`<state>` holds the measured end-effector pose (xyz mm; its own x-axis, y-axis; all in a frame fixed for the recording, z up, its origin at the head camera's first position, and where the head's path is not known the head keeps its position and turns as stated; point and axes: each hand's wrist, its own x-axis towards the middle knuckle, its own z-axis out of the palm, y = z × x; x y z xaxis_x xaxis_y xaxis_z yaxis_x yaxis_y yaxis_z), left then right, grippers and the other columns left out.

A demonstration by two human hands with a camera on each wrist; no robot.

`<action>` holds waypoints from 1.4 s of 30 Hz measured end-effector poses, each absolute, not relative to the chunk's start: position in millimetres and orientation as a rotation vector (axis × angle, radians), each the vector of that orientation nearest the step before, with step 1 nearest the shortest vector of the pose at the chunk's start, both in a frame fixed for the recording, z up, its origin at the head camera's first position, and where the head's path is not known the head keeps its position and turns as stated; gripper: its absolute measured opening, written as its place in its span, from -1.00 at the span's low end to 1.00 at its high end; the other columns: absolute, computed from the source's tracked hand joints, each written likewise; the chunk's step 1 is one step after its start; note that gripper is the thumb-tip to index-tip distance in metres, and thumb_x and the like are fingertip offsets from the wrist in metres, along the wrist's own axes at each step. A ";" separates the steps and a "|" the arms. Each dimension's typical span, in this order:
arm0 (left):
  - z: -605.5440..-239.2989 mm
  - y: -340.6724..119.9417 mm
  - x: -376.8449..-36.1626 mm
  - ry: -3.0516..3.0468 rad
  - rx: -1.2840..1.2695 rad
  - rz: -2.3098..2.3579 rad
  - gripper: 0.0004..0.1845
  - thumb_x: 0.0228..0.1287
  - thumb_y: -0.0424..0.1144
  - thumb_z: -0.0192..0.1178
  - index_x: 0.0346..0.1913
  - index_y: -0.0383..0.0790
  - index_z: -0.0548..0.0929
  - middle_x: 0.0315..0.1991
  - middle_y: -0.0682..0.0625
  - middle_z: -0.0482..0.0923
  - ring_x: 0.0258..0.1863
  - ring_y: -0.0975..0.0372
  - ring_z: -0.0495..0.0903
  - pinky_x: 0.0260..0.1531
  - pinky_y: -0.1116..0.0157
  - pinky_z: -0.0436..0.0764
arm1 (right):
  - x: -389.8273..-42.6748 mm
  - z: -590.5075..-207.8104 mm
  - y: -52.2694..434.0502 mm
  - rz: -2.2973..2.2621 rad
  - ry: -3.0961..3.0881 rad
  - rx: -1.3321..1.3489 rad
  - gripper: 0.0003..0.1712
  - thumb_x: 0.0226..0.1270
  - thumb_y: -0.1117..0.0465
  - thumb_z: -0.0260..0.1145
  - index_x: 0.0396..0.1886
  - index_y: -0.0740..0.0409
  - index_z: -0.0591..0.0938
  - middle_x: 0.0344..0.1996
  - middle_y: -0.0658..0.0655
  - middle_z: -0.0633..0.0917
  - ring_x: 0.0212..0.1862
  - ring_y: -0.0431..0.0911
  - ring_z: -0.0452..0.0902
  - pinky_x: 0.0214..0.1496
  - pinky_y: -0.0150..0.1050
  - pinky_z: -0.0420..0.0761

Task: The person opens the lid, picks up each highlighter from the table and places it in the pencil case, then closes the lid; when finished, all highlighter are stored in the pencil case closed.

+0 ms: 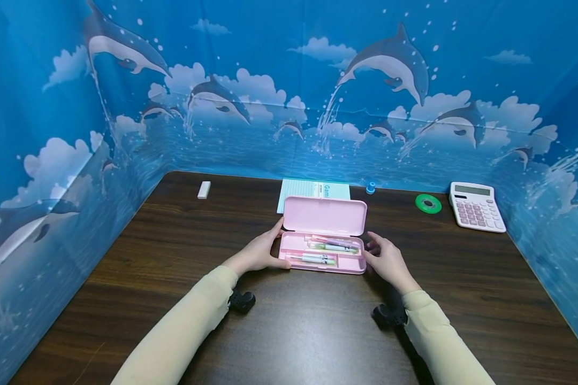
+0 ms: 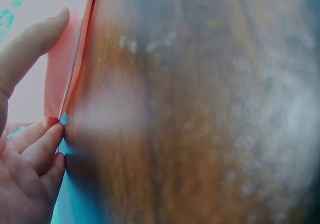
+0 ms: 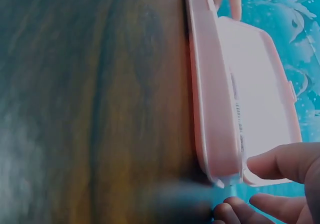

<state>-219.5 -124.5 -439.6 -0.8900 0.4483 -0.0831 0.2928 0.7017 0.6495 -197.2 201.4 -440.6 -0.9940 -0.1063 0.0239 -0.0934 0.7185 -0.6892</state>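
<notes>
Dark wood table, walled left, far and right by a blue dolphin backdrop. Bare tabletop lies wide to the left and right of the pencil case and along the near edge; the far edge is more crowded.

Pink pencil case sits centre of the table, a little toward the far side. Long axis runs left to right. Lid is raised, hinged along the far side, opening facing the near side.

Contents: several pens lying lengthwise, parallel to the long axis, in the tray.

Left hand grips the left end of the case, thumb on the near corner, fingers up against the lid's left edge. Right hand is at the right end with fingers loosely spread, fingertips at the corner of the case; not clasped around it.

Just behind the lid: a green notebook. Far left: white eraser. Far right: small blue object, green tape roll, pink-keyed calculator.
</notes>
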 end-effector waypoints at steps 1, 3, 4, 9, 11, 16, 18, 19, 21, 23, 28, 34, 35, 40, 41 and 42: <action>-439.7 -124.5 -219.5 2.675 0.587 0.960 0.31 -0.08 0.06 0.48 0.52 -0.11 -0.29 0.36 -0.14 0.29 0.34 0.10 0.26 0.32 0.08 0.22 | -198.2 -441.5 201.1 -1.168 2.882 -0.159 -0.35 0.28 0.24 0.24 0.33 0.38 0.32 -0.06 0.35 0.57 -0.10 0.13 0.56 -0.02 0.04 0.57; -440.3 -124.7 -219.7 2.674 0.577 0.960 0.31 -0.08 0.06 0.48 0.52 -0.09 -0.29 0.36 -0.13 0.28 0.35 0.10 0.25 0.33 0.07 0.21 | -199.9 -443.2 199.6 -1.183 2.856 -0.156 -0.33 0.29 0.24 0.23 0.35 0.36 0.30 -0.05 0.34 0.57 -0.10 0.11 0.54 -0.04 0.01 0.58; -440.6 -124.7 -219.8 2.673 0.574 0.957 0.31 -0.08 0.06 0.48 0.52 -0.08 -0.29 0.37 -0.13 0.28 0.36 0.11 0.24 0.33 0.07 0.20 | -200.9 -444.0 198.7 -1.190 2.844 -0.153 -0.33 0.29 0.24 0.22 0.35 0.36 0.29 -0.05 0.34 0.56 -0.10 0.11 0.54 -0.05 -0.01 0.58; -439.6 -124.6 -219.1 2.664 0.579 0.968 0.30 -0.07 0.06 0.48 0.52 -0.09 -0.29 0.37 -0.13 0.27 0.37 0.09 0.23 0.34 0.06 0.19 | -205.8 -446.7 197.0 -1.240 2.806 -0.110 -0.34 0.28 0.29 0.17 0.37 0.34 0.27 -0.07 0.33 0.56 -0.10 0.09 0.52 -0.14 -0.11 0.58; -439.1 -124.6 -219.0 2.662 0.584 0.974 0.30 -0.07 0.06 0.48 0.52 -0.09 -0.29 0.37 -0.13 0.27 0.36 0.09 0.23 0.33 0.06 0.19 | -207.3 -447.0 197.1 -1.254 2.787 -0.102 -0.33 0.28 0.30 0.14 0.38 0.35 0.25 -0.08 0.34 0.54 -0.11 0.10 0.51 -0.14 -0.11 0.58; -439.2 -125.4 -219.2 2.685 0.623 0.984 0.30 -0.08 0.07 0.48 0.52 -0.15 -0.27 0.34 -0.18 0.30 0.33 0.05 0.28 0.30 0.04 0.24 | -208.4 -447.2 195.6 -1.255 2.756 -0.101 -0.28 0.26 0.30 0.13 0.42 0.32 0.17 -0.05 0.36 0.49 -0.08 0.14 0.46 -0.05 -0.03 0.56; -439.2 -125.4 -219.0 2.692 0.634 0.983 0.31 -0.09 0.08 0.48 0.52 -0.18 -0.26 0.34 -0.20 0.30 0.32 0.04 0.28 0.30 0.03 0.24 | -208.1 -447.5 194.8 -1.264 2.751 -0.089 -0.26 0.24 0.30 0.13 0.42 0.32 0.17 -0.05 0.36 0.48 -0.07 0.14 0.45 -0.05 -0.03 0.55; -439.4 -125.4 -218.9 2.694 0.633 0.982 0.31 -0.09 0.08 0.48 0.52 -0.20 -0.26 0.33 -0.20 0.30 0.32 0.04 0.28 0.29 0.03 0.24 | -207.7 -447.5 194.7 -1.268 2.746 -0.081 -0.26 0.24 0.30 0.13 0.42 0.31 0.16 -0.04 0.35 0.47 -0.07 0.13 0.44 -0.06 -0.04 0.55; -439.2 -125.1 -218.7 2.692 0.617 0.977 0.31 -0.08 0.08 0.47 0.51 -0.23 -0.25 0.34 -0.19 0.30 0.33 0.04 0.28 0.30 0.04 0.24 | -207.5 -447.8 194.9 -1.282 2.743 -0.080 -0.27 0.24 0.31 0.13 0.41 0.31 0.17 -0.06 0.35 0.48 -0.08 0.13 0.44 -0.09 -0.07 0.55; -439.0 -124.6 -218.4 2.682 0.592 0.982 0.31 -0.08 0.06 0.48 0.51 -0.23 -0.26 0.35 -0.17 0.28 0.34 0.06 0.26 0.32 0.05 0.22 | -207.4 -447.6 194.9 -1.298 2.742 -0.082 -0.27 0.23 0.32 0.14 0.40 0.31 0.18 -0.07 0.34 0.49 -0.10 0.11 0.44 -0.12 -0.12 0.54; -439.4 -123.8 -218.8 2.681 0.568 0.964 0.31 -0.08 0.04 0.49 0.51 -0.25 -0.26 0.36 -0.15 0.28 0.36 0.08 0.25 0.33 0.07 0.20 | -206.6 -448.2 194.6 -1.310 2.741 -0.085 -0.28 0.23 0.33 0.15 0.40 0.32 0.18 -0.08 0.34 0.49 -0.10 0.11 0.44 -0.12 -0.13 0.54; -438.1 -122.8 -218.9 2.676 0.569 0.960 0.32 -0.08 0.05 0.48 0.50 -0.28 -0.27 0.36 -0.13 0.28 0.36 0.08 0.23 0.33 0.06 0.19 | -205.3 -447.7 194.4 -1.384 2.704 -0.028 -0.31 0.27 0.30 0.14 0.40 0.24 0.20 -0.06 0.32 0.49 -0.06 0.12 0.44 -0.14 -0.19 0.52; -438.1 -122.7 -219.0 2.674 0.573 0.962 0.31 -0.08 0.04 0.48 0.50 -0.28 -0.27 0.36 -0.13 0.29 0.36 0.08 0.23 0.33 0.07 0.19 | -205.0 -447.8 194.6 -1.402 2.694 -0.011 -0.33 0.28 0.30 0.12 0.39 0.23 0.21 -0.05 0.32 0.49 -0.05 0.13 0.44 -0.14 -0.20 0.51; -438.5 -122.5 -219.4 2.668 0.563 0.964 0.29 -0.09 0.05 0.49 0.51 -0.22 -0.22 0.35 -0.12 0.30 0.35 0.08 0.24 0.33 0.05 0.20 | -203.8 -449.7 196.7 -1.460 2.667 0.035 -0.42 0.36 0.27 0.05 0.37 0.18 0.23 -0.01 0.32 0.48 0.01 0.13 0.42 -0.13 -0.24 0.46; -438.4 -122.5 -219.4 2.669 0.560 0.964 0.27 -0.09 0.04 0.49 0.52 -0.21 -0.19 0.36 -0.13 0.29 0.36 0.07 0.24 0.33 0.04 0.20 | -203.7 -450.0 196.9 -1.470 2.662 0.038 -0.43 0.37 0.27 0.03 0.37 0.17 0.23 0.00 0.32 0.49 0.01 0.13 0.42 -0.13 -0.24 0.46; -438.3 -122.5 -219.3 2.671 0.557 0.963 0.26 -0.09 0.04 0.49 0.52 -0.20 -0.17 0.37 -0.14 0.27 0.36 0.07 0.23 0.33 0.04 0.19 | -203.4 -449.8 197.0 -1.481 2.657 0.042 -0.45 0.38 0.27 0.02 0.36 0.17 0.24 0.00 0.33 0.49 0.01 0.13 0.42 -0.13 -0.24 0.45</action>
<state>-219.3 -122.5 -438.3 -0.8964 0.4317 -0.1005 0.2681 0.7087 0.6526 -203.4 197.0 -449.8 -0.9947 -0.0240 -0.1001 0.0725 0.5268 -0.8469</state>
